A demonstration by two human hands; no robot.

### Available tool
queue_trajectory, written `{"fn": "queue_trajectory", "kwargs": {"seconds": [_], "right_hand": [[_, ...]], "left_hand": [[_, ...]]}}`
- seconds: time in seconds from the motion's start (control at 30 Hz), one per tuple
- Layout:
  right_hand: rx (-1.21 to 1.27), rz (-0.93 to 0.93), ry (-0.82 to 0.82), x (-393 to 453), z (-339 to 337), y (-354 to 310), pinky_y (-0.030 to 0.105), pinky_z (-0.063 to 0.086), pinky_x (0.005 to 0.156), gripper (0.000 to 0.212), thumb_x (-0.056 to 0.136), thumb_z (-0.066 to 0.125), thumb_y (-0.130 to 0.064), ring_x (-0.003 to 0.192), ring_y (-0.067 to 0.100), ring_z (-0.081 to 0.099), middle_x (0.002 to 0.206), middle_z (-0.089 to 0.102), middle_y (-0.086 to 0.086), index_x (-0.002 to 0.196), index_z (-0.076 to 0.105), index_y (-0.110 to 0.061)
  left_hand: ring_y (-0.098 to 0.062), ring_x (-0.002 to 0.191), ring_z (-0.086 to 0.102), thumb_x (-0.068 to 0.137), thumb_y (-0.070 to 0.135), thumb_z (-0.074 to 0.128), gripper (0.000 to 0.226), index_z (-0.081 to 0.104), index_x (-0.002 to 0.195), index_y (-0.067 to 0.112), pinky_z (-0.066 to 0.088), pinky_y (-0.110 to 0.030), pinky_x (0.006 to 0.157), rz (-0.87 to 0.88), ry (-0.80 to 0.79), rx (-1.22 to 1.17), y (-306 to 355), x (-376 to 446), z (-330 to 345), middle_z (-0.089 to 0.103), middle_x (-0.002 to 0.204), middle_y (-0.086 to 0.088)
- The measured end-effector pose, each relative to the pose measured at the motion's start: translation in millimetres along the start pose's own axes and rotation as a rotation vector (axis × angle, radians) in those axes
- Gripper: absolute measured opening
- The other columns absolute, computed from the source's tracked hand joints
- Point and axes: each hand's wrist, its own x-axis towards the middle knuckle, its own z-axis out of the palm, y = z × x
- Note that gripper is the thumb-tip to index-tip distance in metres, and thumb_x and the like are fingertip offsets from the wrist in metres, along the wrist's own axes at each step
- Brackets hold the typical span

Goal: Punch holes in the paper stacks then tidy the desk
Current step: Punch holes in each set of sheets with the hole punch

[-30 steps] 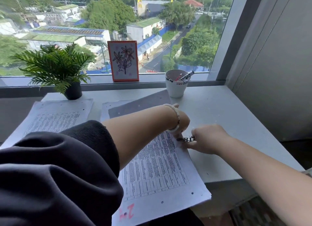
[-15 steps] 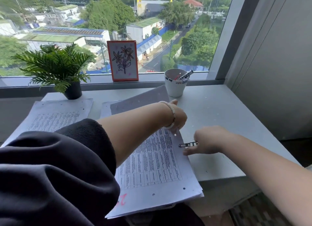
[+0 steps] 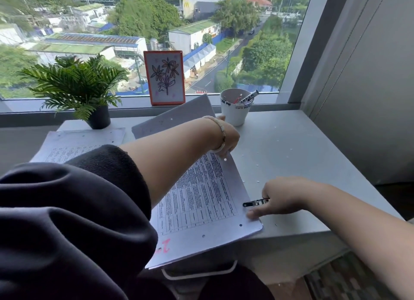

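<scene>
The right hand [image 3: 284, 197] curls round a small black hole punch [image 3: 255, 203], whose tip pokes out leftward over the right edge of the paper stack [image 3: 201, 201]; one finger stretches down onto the stack's near right corner. The left hand [image 3: 228, 138] reaches across the stack with its fingers bent down onto the far part of the sheets, where a top sheet [image 3: 179, 118] is lifted back; how tightly it grips is hidden by the wrist, which wears a pale bracelet [image 3: 220, 138]. The stack lies slanted on the grey desk [image 3: 291, 161], its near end hanging over the edge, holes showing along its margin. A second paper stack [image 3: 85, 140] lies at the left. Small paper dots speckle the desk. Behind stand a white cup [image 3: 235, 113] with pens, a potted plant [image 3: 76, 84] and a framed flower drawing [image 3: 164, 77].
</scene>
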Motion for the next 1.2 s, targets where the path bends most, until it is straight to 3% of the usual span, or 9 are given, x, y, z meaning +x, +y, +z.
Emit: {"fn": "queue_trajectory", "kwargs": {"seconds": [0.13, 0.27, 0.33, 0.4, 0.5, 0.57, 0.73, 1.0, 1.2], "right_hand": [[-0.011, -0.007, -0.011, 1, 1, -1, 0.031, 0.03, 0.054, 0.078, 0.07, 0.04, -0.088, 0.057, 0.019, 0.043, 0.063, 0.049, 0.0, 0.072, 0.054, -0.012], [-0.033, -0.034, 0.009, 2, 4, 1, 0.031, 0.03, 0.053, 0.075, 0.072, 0.041, -0.086, 0.057, 0.019, 0.042, 0.062, 0.049, 0.0, 0.071, 0.055, -0.013], [-0.034, -0.042, 0.026, 2, 6, 1, 0.031, 0.03, 0.053, 0.075, 0.073, 0.042, -0.085, 0.056, 0.02, 0.042, 0.061, 0.049, 0.001, 0.071, 0.056, -0.012], [-0.051, -0.041, 0.043, 2, 7, 1, 0.031, 0.03, 0.053, 0.075, 0.074, 0.042, -0.085, 0.056, 0.021, 0.042, 0.061, 0.049, 0.001, 0.073, 0.058, -0.011], [-0.068, -0.046, 0.041, 2, 8, 2, 0.031, 0.032, 0.053, 0.079, 0.073, 0.042, -0.085, 0.058, 0.021, 0.045, 0.063, 0.052, 0.001, 0.078, 0.061, -0.009], [-0.064, -0.042, 0.037, 1, 8, 2, 0.031, 0.032, 0.053, 0.078, 0.074, 0.041, -0.085, 0.058, 0.02, 0.045, 0.065, 0.053, 0.001, 0.08, 0.062, -0.009], [-0.069, -0.035, 0.065, 0, 14, 4, 0.031, 0.032, 0.053, 0.077, 0.073, 0.038, -0.087, 0.059, 0.018, 0.045, 0.064, 0.052, -0.002, 0.077, 0.059, -0.013], [-0.145, -0.036, 0.15, 0, 16, 7, 0.029, 0.033, 0.053, 0.076, 0.07, 0.033, -0.091, 0.057, 0.016, 0.045, 0.061, 0.051, -0.004, 0.071, 0.054, -0.017], [-0.162, -0.01, 0.234, -3, 14, 16, 0.028, 0.033, 0.052, 0.072, 0.074, 0.031, -0.088, 0.07, 0.022, 0.051, 0.064, 0.051, -0.006, 0.068, 0.051, -0.02]], "left_hand": [[-0.021, 0.085, 0.044, 0.09, 0.038, 0.058, 0.02, 0.06, 0.078, 0.022, 0.025, -0.032, 0.084, -0.012, -0.009, -0.006, 2, -3, -6, 0.047, 0.065, 0.006], [-0.02, 0.083, 0.05, 0.094, 0.042, 0.051, 0.025, 0.058, 0.086, 0.02, 0.034, -0.04, 0.104, -0.008, -0.062, 0.015, 6, -7, -10, 0.049, 0.068, 0.008], [-0.022, 0.084, 0.05, 0.095, 0.04, 0.049, 0.026, 0.06, 0.091, 0.017, 0.04, -0.04, 0.097, -0.016, -0.085, 0.034, 10, -13, -10, 0.053, 0.072, 0.006], [-0.027, 0.098, 0.052, 0.094, 0.036, 0.051, 0.028, 0.063, 0.112, 0.018, 0.043, -0.036, 0.088, -0.02, -0.094, 0.013, 18, -20, -10, 0.063, 0.094, 0.004], [-0.026, 0.124, 0.046, 0.089, 0.04, 0.06, 0.045, 0.053, 0.132, 0.026, 0.036, -0.036, 0.093, 0.067, -0.089, -0.035, 42, -22, -3, 0.057, 0.13, 0.006], [-0.02, 0.12, 0.049, 0.087, 0.044, 0.063, 0.045, 0.055, 0.128, 0.028, 0.035, -0.038, 0.098, 0.15, -0.082, -0.088, 56, -20, 2, 0.057, 0.127, 0.009], [-0.011, 0.092, 0.045, 0.087, 0.046, 0.061, 0.037, 0.061, 0.12, 0.027, 0.034, -0.043, 0.105, 0.222, -0.095, -0.169, 72, -18, 9, 0.055, 0.097, 0.011], [-0.01, 0.089, 0.043, 0.087, 0.047, 0.06, 0.032, 0.064, 0.113, 0.028, 0.026, -0.044, 0.109, 0.232, -0.068, -0.138, 76, -13, 9, 0.05, 0.09, 0.013], [-0.012, 0.087, 0.044, 0.09, 0.046, 0.058, 0.03, 0.063, 0.113, 0.028, 0.023, -0.045, 0.11, 0.211, -0.055, -0.069, 78, -9, -7, 0.053, 0.09, 0.011]]}}
